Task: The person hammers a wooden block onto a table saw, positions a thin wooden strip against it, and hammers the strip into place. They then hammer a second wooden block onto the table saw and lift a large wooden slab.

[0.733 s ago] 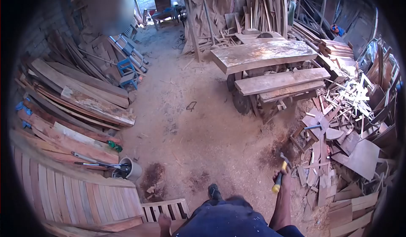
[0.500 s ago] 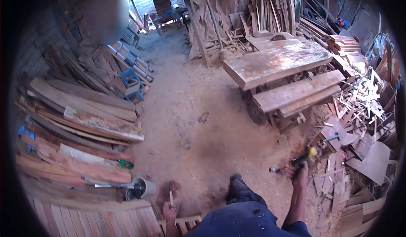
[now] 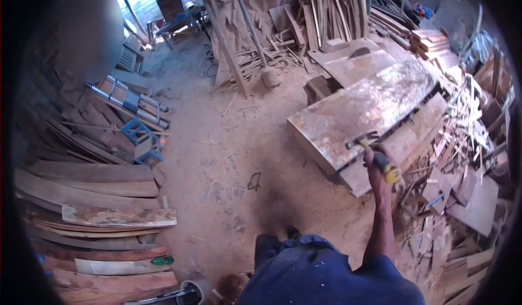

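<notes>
My right hand (image 3: 374, 161) is wrapped round the handle of a claw hammer (image 3: 388, 170). The hammer's metal head points toward the upper left, and the yellow end of its handle sticks out below my fingers. Hand and hammer are over the near right part of the wooden bench top (image 3: 370, 106); whether the head touches it I cannot tell. My left hand does not show in the frame.
Long planks (image 3: 119, 215) lie stacked at the left, with a bucket (image 3: 204, 291) at the lower left. A blue stool (image 3: 144, 139) stands beyond them. Offcuts (image 3: 459, 125) are heaped at the right. A leaning post (image 3: 225, 46) rises ahead.
The view has shifted toward the bench. My right hand has risen with the hammer from beside the bench to over its top. My left hand, earlier holding a small wood stick, has left the view.
</notes>
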`<state>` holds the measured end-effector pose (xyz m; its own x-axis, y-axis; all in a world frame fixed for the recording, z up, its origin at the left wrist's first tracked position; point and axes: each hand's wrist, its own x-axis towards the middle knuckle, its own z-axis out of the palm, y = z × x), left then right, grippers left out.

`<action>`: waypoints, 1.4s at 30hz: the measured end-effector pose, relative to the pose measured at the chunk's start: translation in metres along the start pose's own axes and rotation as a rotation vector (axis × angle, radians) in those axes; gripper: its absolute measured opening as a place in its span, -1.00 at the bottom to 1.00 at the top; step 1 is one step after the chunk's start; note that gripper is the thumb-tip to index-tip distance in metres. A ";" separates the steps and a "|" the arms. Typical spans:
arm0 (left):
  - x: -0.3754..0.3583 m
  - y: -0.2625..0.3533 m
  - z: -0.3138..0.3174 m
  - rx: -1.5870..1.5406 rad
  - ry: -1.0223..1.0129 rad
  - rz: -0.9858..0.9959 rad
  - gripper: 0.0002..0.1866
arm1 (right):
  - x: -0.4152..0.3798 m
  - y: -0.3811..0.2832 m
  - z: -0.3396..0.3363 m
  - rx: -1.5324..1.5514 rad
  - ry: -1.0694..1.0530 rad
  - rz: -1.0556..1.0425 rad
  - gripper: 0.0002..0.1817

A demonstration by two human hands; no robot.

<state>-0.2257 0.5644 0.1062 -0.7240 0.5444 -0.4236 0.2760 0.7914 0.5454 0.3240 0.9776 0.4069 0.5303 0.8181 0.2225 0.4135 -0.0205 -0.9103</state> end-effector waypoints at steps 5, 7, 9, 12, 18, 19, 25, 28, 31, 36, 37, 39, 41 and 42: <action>0.102 0.072 0.023 -0.057 0.025 -0.082 -0.88 | 0.118 0.010 0.073 -0.229 0.126 -0.127 -0.66; 0.149 0.102 0.025 -0.050 0.026 -0.090 -0.88 | 0.143 0.017 0.105 -0.571 0.159 -0.118 -0.66; 0.206 0.144 0.021 -0.048 0.038 -0.084 -0.89 | 0.177 0.088 0.140 -0.224 0.227 -0.134 -0.70; 0.303 0.206 0.008 -0.039 0.069 -0.021 -0.89 | 0.210 0.105 0.165 0.254 0.477 -0.157 -0.82; 0.574 0.428 0.005 -0.102 0.114 0.411 -0.89 | 0.259 0.103 0.176 0.381 0.919 -0.172 -0.90; 0.614 0.485 0.017 -0.201 0.048 0.440 -0.89 | 0.263 0.111 0.175 0.370 0.947 -0.170 -0.92; 0.635 0.897 0.180 -0.751 -0.435 0.211 -0.64 | 0.292 0.090 0.206 0.175 0.932 -0.004 -0.85; 0.598 1.020 0.309 -0.709 -0.843 0.277 -0.64 | 0.316 0.090 0.222 0.090 0.949 0.159 -0.81; 0.478 1.117 0.409 -0.662 -1.135 0.283 -0.73 | 0.323 0.083 0.222 0.044 1.013 0.258 -0.79; 0.339 1.191 0.570 -0.513 -1.341 0.226 -0.79 | 0.321 0.099 0.240 -0.399 1.007 0.133 -0.87; 0.313 1.197 0.596 -0.496 -1.340 0.183 -0.80 | 0.328 0.077 0.251 -0.446 0.975 0.153 -0.88; 0.274 1.207 0.650 -0.444 -1.373 0.123 -0.81 | 0.339 0.051 0.267 -0.491 0.964 0.212 -0.89; 0.248 1.211 0.691 -0.389 -1.402 0.072 -0.82 | 0.345 0.036 0.276 -0.505 1.008 0.291 -0.86; 0.239 1.213 0.709 -0.372 -1.411 0.050 -0.83 | 0.352 0.039 0.281 -0.443 1.116 0.306 -0.86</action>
<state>0.3846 1.8517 0.1536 0.5500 0.5569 -0.6223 -0.0524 0.7668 0.6398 0.3182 1.4264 0.3517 0.8994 -0.1869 0.3952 0.2613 -0.4949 -0.8287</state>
